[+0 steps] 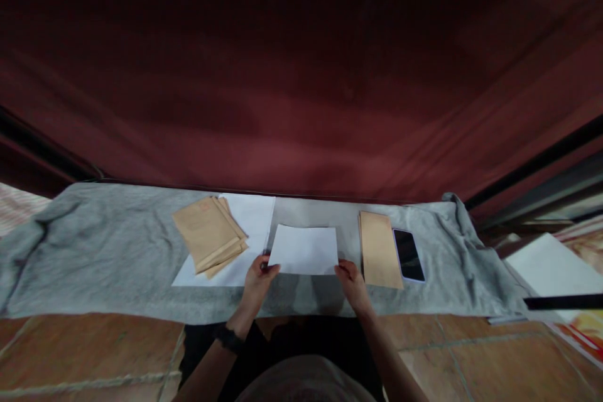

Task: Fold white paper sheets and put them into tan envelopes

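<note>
A white sheet of paper spans the space between my two hands in front of me. My left hand pinches its lower left corner, thumb on top. At the lower right corner, my right hand grips the same sheet. Left of it, several brown envelopes lie in a fanned pile on larger white paper. Close by my right hand is a neat stack of long brown envelopes. Whether the held sheet is folded, I cannot tell.
A phone with a dark screen lies right of the long envelopes. Grey cloth covers the low table. A dark red fabric surface rises behind it. White papers or boards stand at the far right, beyond the table's end.
</note>
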`<state>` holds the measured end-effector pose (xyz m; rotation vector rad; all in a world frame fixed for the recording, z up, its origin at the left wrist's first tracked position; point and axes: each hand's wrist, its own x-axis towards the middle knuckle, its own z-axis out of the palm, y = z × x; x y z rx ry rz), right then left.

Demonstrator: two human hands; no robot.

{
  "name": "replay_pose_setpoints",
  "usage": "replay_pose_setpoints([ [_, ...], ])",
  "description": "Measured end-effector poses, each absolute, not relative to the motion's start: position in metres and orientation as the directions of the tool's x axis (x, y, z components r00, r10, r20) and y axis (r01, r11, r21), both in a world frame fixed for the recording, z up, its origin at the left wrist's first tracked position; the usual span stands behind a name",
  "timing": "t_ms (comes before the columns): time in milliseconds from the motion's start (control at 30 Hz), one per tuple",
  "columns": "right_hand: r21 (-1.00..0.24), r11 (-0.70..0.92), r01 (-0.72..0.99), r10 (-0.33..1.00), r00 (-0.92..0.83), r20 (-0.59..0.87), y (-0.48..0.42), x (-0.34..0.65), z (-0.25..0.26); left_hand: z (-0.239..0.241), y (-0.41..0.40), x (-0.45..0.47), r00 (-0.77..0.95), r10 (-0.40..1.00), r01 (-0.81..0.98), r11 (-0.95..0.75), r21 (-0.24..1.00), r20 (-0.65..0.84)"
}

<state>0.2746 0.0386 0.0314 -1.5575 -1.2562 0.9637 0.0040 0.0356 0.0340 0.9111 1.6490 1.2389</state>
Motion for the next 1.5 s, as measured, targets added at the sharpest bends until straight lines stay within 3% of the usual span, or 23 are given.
replay_pose_setpoints([
  [200, -0.893, -0.112, 0.436, 0.985, 0.167, -0.042, 0.034, 0.276, 0.02, 0.011, 0.023, 0.009, -0.321, 0.942, 0.235, 0.178, 0.956, -0.097],
  [367, -0.829, -0.11, 0.549, 0.984, 0.175, -0.015, 0.034, 0.276, 0.015, 0.011, 0.015, 0.009, -0.307, 0.951, 0.465, 0.123, 0.877, 0.03],
  [633, -0.662, -0.104, 0.742, 0.991, 0.131, -0.008, 0.025, 0.269, 0.015, 0.009, 0.012, 0.008, -0.303, 0.949, 0.641, 0.132, 0.757, 0.092],
  [733, -0.565, -0.069, 0.822, 0.997, 0.077, -0.01, 0.024, 0.268, 0.017, 0.019, 0.005, 0.011, -0.273, 0.957, 0.734, 0.146, 0.663, 0.093],
  [900, -0.511, -0.056, 0.858, 0.998, 0.054, -0.019, 0.021, 0.268, 0.019, 0.041, -0.011, 0.018, -0.22, 0.975, 0.91, 0.193, 0.366, 0.033],
  [1067, -0.443, -0.048, 0.895, 0.999, 0.045, -0.017, 0.017, 0.266, 0.018, 0.035, -0.013, 0.036, 0.087, 0.969, 0.946, -0.154, 0.285, 0.233],
  [1167, -0.393, -0.03, 0.919, 0.998, 0.049, 0.039, 0.016, 0.267, 0.02, 0.025, -0.015, 0.051, 0.27, 0.929, 0.905, -0.335, 0.261, 0.255],
  [1267, -0.391, 0.051, 0.919, 0.986, 0.016, 0.166, 0.018, 0.263, 0.025, 0.016, -0.019, 0.061, 0.304, 0.925, 0.911, -0.353, 0.215, 0.228],
  [1367, -0.489, 0.197, 0.85, 0.96, -0.067, 0.272, 0.019, 0.244, 0.029, 0.01, -0.021, 0.062, 0.304, 0.93, 0.919, -0.343, 0.192, 0.206],
  [1500, -0.526, 0.425, 0.737, 0.903, -0.301, 0.308, 0.011, 0.204, 0.025, 0.002, -0.021, 0.06, 0.345, 0.916, 0.914, -0.378, 0.151, 0.203],
])
